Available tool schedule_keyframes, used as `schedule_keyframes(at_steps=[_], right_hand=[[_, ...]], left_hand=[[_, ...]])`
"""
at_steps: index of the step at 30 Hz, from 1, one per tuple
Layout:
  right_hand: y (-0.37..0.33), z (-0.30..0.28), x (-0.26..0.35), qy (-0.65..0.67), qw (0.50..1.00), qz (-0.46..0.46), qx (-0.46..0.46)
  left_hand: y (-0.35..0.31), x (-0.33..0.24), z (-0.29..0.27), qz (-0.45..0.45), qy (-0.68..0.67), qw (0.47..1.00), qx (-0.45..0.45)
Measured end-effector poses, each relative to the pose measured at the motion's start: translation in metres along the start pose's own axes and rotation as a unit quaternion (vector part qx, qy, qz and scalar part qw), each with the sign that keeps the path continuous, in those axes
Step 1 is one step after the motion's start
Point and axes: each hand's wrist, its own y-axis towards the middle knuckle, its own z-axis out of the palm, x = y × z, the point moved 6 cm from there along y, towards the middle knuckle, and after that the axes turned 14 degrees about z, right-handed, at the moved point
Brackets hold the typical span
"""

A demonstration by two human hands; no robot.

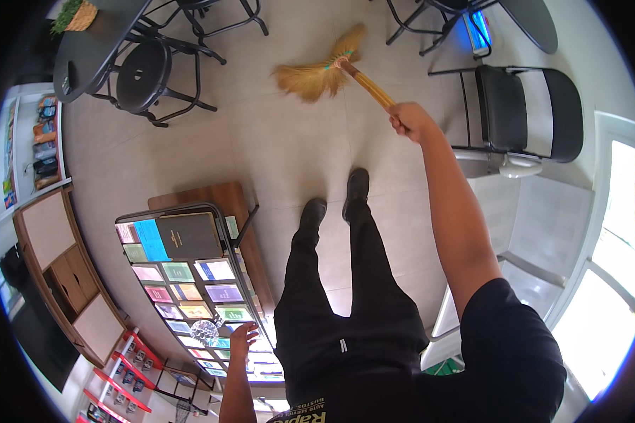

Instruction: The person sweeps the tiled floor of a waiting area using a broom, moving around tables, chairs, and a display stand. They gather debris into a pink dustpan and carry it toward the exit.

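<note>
Stretched out ahead, my right hand (414, 121) is closed round the handle of a straw broom (314, 76). The broom's fan of tan bristles spreads over the floor, bound with green and reddish stitching near the handle. My left hand (240, 340) hangs low beside a table, its fingers loosely apart and holding nothing. Under its clear top, that table (190, 282) shows rows of coloured cards. A clear faceted ornament (204, 332) and a dark folder (188, 236) lie on it, the ornament close to my left hand.
Tiled floor (261, 148) stretches ahead of my feet. Black stools (145, 75) and a dark table (99, 42) with a potted plant (80, 15) stand far left. A black folding chair (502, 106) is at the right. Cabinets (74, 275) line the left wall.
</note>
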Motion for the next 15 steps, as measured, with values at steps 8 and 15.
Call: schedule_keyframes(at_steps=[8,15], right_hand=[[-0.154,-0.017,-0.115,-0.192,0.98,0.006,0.054],[-0.279,-0.04,-0.19,-0.033,0.881,0.341,0.325]], left_hand=[[-0.056,0.024,0.098,-0.032,-0.037,0.999,0.002],[-0.081,0.005,0.181,-0.018,-0.036,0.998,0.038]])
